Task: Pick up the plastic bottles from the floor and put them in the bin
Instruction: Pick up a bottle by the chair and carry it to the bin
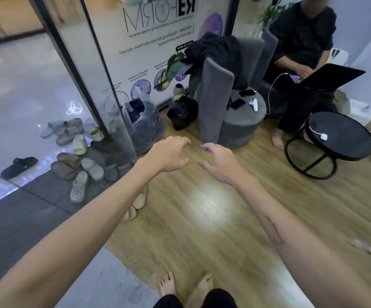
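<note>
Both my arms reach forward over the wooden floor. My left hand (171,155) hangs with fingers loosely curled and holds nothing. My right hand (219,162) is spread like a claw, thumb apart from the fingers, nothing between them. A small blue piece (201,145) shows just off its fingertips; I cannot tell what it is. A clear plastic bottle (364,246) with a red end lies on the floor at the far right. A clear plastic bin bag (145,127) with dark contents stands by the glass wall, just beyond my left hand.
A black bag (181,114) and a grey upholstered chair (235,121) stand behind the hands. A person (302,41) sits with a laptop by a black round side table (340,138). Several sandals (78,161) lie at the left, past the glass partition (104,90). My bare feet (184,287) are below.
</note>
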